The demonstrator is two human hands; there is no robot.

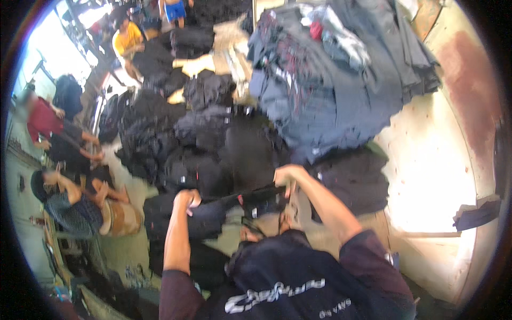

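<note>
My left hand [188, 200] is closed on one end of a black garment's edge, and my right hand [289, 175] grips the other end. The black garment [252, 157] is stretched between them, its edge nearly straight. Its far part is blurred and merges with the dark heaps beyond, so I cannot tell its exact kind. Both arms reach forward, with the hands about shoulder width apart. Below the held edge, near my feet, lie more black garments [261, 207] with small pale tags.
Heaps of black clothing [152, 125] cover the floor ahead. A large pile of grey-blue garments [346, 101] rises at the far right. On the left, one person [80, 200] sits low and another in dark red [50, 120] bends forward. Farther off is someone in yellow [127, 38].
</note>
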